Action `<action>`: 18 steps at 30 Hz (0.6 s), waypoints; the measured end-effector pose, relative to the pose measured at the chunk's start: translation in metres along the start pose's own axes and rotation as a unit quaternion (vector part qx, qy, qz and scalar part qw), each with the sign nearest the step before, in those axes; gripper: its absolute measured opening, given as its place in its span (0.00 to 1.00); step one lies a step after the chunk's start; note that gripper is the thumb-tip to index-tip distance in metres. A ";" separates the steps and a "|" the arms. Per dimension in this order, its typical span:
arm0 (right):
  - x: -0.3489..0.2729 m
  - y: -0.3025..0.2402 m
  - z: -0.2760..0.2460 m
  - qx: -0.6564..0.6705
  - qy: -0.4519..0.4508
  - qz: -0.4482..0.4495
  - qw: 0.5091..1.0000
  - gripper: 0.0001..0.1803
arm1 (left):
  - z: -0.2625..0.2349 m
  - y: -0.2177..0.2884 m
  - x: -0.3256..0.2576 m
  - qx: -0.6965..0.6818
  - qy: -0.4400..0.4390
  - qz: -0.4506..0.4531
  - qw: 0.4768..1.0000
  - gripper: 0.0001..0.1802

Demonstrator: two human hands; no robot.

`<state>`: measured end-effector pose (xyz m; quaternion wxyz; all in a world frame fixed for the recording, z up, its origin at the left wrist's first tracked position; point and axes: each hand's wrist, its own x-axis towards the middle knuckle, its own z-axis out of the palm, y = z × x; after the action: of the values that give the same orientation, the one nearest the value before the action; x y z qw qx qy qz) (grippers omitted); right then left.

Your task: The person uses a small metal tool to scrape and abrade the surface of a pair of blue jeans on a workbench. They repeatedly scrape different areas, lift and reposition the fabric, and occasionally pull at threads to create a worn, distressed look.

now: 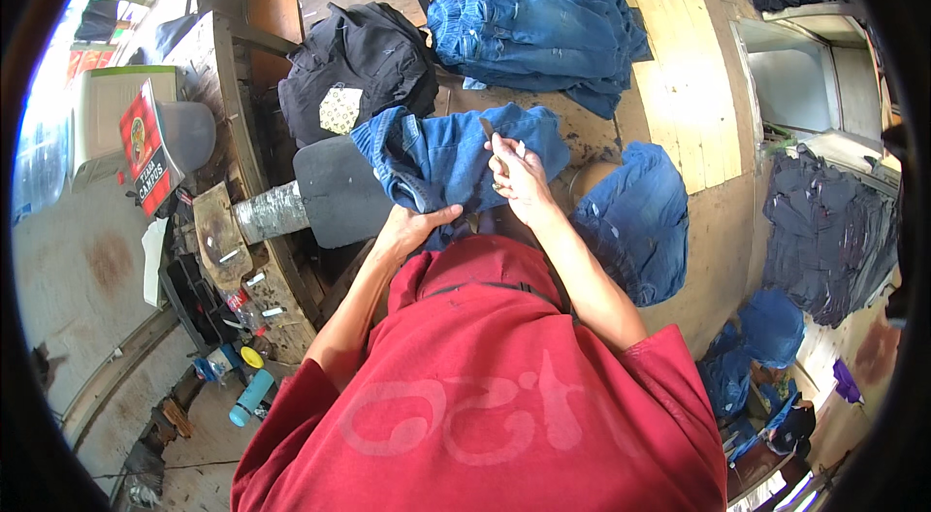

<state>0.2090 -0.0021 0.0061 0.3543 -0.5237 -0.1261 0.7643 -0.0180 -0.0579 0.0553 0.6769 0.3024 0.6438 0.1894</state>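
A blue denim garment (441, 158) lies bunched on a dark padded board (335, 192) in front of me. My left hand (412, 226) grips its near edge from below. My right hand (519, 177) rests on the cloth's right side and holds a small slim tool whose pale tip sticks up past the fingers. My red shirt fills the lower part of the view.
A pile of blue jeans (538, 22) lies on the wooden table (684, 76) beyond. A black garment (354, 71) sits at the left, more denim (635, 221) at the right, dark garments (829, 231) far right. Bottles and clutter (247, 357) stand low left.
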 end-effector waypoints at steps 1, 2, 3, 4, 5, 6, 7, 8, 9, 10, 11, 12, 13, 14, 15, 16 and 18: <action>-0.006 -0.005 0.002 -0.007 0.012 -0.006 1.000 0.16 | 0.000 0.004 0.005 0.045 0.043 0.058 0.996 0.49; -0.015 -0.010 0.003 -0.022 0.024 -0.029 0.999 0.17 | -0.009 0.010 0.011 0.013 0.002 0.067 0.998 0.46; -0.026 -0.016 0.000 -0.040 0.040 -0.050 0.997 0.17 | -0.013 0.012 0.014 -0.025 0.027 0.071 0.997 0.45; -0.035 -0.022 -0.002 -0.057 0.045 -0.082 0.994 0.17 | -0.018 0.014 0.016 -0.061 0.045 0.096 0.992 0.43; -0.045 -0.026 -0.005 -0.070 0.055 -0.119 0.989 0.18 | -0.020 0.015 0.021 -0.039 0.055 0.074 0.995 0.39; -0.055 -0.029 -0.009 -0.095 0.064 -0.142 0.983 0.18 | -0.020 0.013 0.022 -0.088 0.023 0.050 0.995 0.38; -0.063 -0.031 -0.013 -0.126 0.091 -0.133 0.979 0.18 | -0.020 0.011 0.022 -0.136 -0.006 0.021 0.990 0.36; -0.070 -0.031 -0.016 -0.149 0.093 -0.151 0.973 0.18 | -0.019 0.009 0.023 -0.185 -0.035 -0.001 0.982 0.35; -0.075 -0.030 -0.017 -0.186 0.103 -0.170 0.962 0.18 | -0.017 0.006 0.022 -0.239 -0.046 -0.059 0.968 0.32; -0.081 -0.026 -0.017 -0.217 0.103 -0.199 0.950 0.18 | -0.015 0.004 0.021 -0.215 -0.065 -0.092 0.970 0.32; -0.088 -0.022 -0.016 -0.252 0.122 -0.199 0.939 0.18 | -0.014 0.002 0.019 -0.199 -0.091 -0.122 0.968 0.32; -0.094 -0.018 -0.015 -0.360 0.148 -0.204 0.898 0.16 | -0.013 0.001 0.018 -0.186 -0.111 -0.165 0.962 0.32; -0.102 -0.012 -0.012 -0.399 0.146 -0.256 0.868 0.15 | -0.013 0.000 0.018 -0.173 -0.142 -0.116 0.968 0.27; -0.108 -0.007 -0.008 -0.448 0.164 -0.272 0.836 0.14 | -0.013 0.001 0.018 -0.118 -0.158 -0.073 0.978 0.28; -0.114 -0.003 -0.006 -0.505 0.167 -0.271 0.802 0.12 | -0.014 0.002 0.019 -0.062 -0.174 -0.041 0.982 0.30; -0.117 0.002 -0.001 -0.515 0.175 -0.303 0.783 0.13 | -0.016 0.003 0.021 -0.007 -0.187 -0.007 0.982 0.32; -0.119 0.008 0.007 -0.535 0.175 -0.331 0.757 0.13 | -0.020 0.004 0.024 0.008 -0.217 0.007 0.976 0.31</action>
<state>0.2234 -0.0864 0.0894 0.2628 -0.6785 -0.6157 0.3025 -0.0346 -0.0364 0.0403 0.7966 0.3460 0.4811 0.1193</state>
